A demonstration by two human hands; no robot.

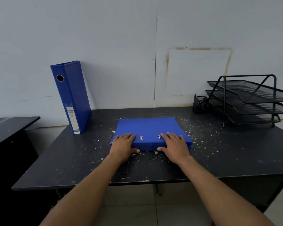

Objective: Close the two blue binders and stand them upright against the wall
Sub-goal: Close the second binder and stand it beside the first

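Note:
One blue binder [72, 97] stands closed and upright at the table's back left, leaning against the wall [114, 46], its spine with a round hole facing me. The second blue binder [149, 128] lies flat and closed in the middle of the table. My left hand [123, 146] grips its near left edge, fingers on the cover and thumb on the front side. My right hand [174, 145] holds the near right edge the same way. Two metal slots show on the cover between my hands.
The dark table [219, 157] is speckled with white flecks. A black mesh three-tier letter tray [252, 101] stands at the back right with a small mesh holder [198, 105] beside it. A second dark desk [10, 128] sits to the left.

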